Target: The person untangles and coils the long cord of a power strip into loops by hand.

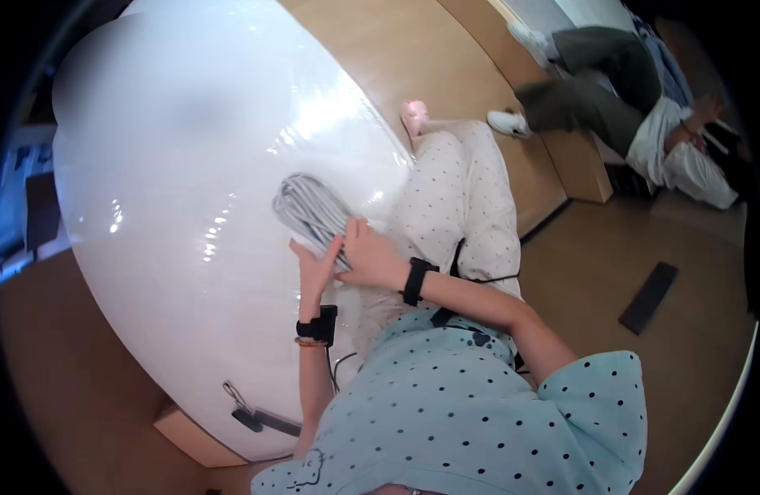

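Observation:
A coiled bundle of light grey cable [312,205] is held between my two hands, its looped end pointing up and left over the white surface. My right hand [370,254] closes around the lower end of the bundle, and its fingers hide part of the strands. Against the underside and left edge of the same end, my left hand [315,268] presses with its thumb and fingers. Both wrists wear black bands. Where the lower end of the cable bundle goes is hidden behind my hands.
A large white surface with a glossy plastic cover [165,272] spreads to the left. A black strap with a metal clip [249,417] lies near its lower edge. On the right, another person [611,91] sits on a wooden ledge. A dark flat bar [649,297] lies on the brown floor.

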A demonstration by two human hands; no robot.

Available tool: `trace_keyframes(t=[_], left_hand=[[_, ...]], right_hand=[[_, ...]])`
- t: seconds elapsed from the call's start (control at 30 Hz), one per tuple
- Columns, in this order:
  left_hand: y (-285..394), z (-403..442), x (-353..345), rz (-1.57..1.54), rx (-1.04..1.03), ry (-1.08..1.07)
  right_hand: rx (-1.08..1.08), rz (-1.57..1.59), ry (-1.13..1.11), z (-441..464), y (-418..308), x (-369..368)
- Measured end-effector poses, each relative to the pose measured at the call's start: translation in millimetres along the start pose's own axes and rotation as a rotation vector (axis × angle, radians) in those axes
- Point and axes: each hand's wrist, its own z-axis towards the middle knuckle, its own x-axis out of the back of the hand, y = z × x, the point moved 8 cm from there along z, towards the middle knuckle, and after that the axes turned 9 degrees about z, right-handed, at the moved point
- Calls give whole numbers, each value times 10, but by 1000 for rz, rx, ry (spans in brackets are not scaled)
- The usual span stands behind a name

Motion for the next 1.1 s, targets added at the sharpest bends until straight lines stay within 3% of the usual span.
trace_keyframes(t=[0.13,0.23,0.27,0.3,0.4,0.47,0.57,0.67,0.73,0.9,1.0,1.1], left_hand=[[79,-3,-32,46,-10,-60],[181,-77,-73,126,23,-115],[38,-49,-98,121,-3,-165],[-106,-56,-76,115,-26,-213],[-179,-145,-95,45,127,-291],[-88,-197,-39,68,219,-306],[-37,-41,70,171,112,-145],[389,-60,57,473,15,-91],[279,20,121,577,51,-99],[352,-31,211,693,124,-154],[235,-28,186,581,214,-255],[285,10,133,455,51,-214]], right_hand=[[-111,-272,-175,32,-40,48],[-100,-668,-449,8,-221,130],[-35,-843,-401,-10,-321,219],[-191,-841,-626,39,-218,133],[-312,-928,-633,103,-201,160],[-288,-995,-768,87,-146,96],[-187,-648,-674,96,-57,99],[-81,-215,-445,94,25,261],[32,-11,-243,120,121,399],[10,69,-232,178,343,570],[3,77,-205,188,373,517],[2,153,-301,221,438,345]])
